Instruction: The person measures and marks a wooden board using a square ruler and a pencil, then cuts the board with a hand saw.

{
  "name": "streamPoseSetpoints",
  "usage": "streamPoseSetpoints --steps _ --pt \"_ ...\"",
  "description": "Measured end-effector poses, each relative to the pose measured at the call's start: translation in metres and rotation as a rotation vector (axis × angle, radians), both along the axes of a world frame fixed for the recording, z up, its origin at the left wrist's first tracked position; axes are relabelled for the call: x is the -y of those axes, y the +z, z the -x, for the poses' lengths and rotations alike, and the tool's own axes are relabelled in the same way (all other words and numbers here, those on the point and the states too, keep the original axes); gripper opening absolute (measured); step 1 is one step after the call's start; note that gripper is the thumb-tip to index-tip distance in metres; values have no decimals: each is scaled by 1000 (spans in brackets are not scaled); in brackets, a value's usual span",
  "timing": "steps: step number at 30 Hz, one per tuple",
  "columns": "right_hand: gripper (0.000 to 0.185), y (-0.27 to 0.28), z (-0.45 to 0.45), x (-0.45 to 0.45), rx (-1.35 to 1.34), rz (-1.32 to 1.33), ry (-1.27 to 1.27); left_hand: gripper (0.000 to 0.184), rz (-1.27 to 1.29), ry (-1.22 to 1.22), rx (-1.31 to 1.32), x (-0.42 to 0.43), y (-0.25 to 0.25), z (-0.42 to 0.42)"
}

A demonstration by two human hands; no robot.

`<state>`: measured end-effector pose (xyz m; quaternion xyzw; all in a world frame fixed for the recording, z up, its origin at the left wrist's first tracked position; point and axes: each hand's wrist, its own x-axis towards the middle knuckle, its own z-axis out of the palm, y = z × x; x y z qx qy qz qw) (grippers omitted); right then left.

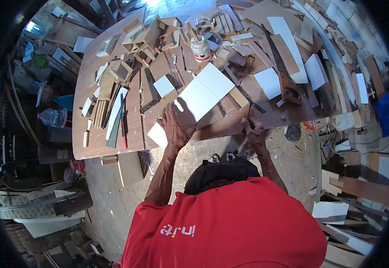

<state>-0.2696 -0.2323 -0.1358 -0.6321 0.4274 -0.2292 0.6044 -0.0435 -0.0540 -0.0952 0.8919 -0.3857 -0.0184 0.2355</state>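
The left hand [174,126] is open, fingers partly spread, pressing on the near left end of the white rectangular board [206,92]. The right hand [254,132], at the near edge of the brown wooden table [134,138], is curled around a thin, reddish, pencil-like tool [250,110]. The board lies diagonally on the table; a thin line crosses its face. Beyond it stands a white plastic tub [200,50] with a red band, holding wooden sticks [191,32].

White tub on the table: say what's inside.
Wood-coloured sticks poke out above the rim of the tub. Its wall hides their lower ends and anything deeper.
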Motion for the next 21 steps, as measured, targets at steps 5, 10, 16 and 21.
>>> streamPoseSetpoints --steps 5,10,16,21 --pt "32 13 -7 16 61 66 133 115 -28 32 15 4 -10 7" --pt "35 38 -34 27 -14 112 169 110 -82 -40 1 5 -13 8" --pt "31 47 -137 26 -53 383 624 113 -283 -87 -50 10 -22 5" --pt "21 -16 -244 14 -7 1237 998 120 -340 -106 -109 7 -36 -3"
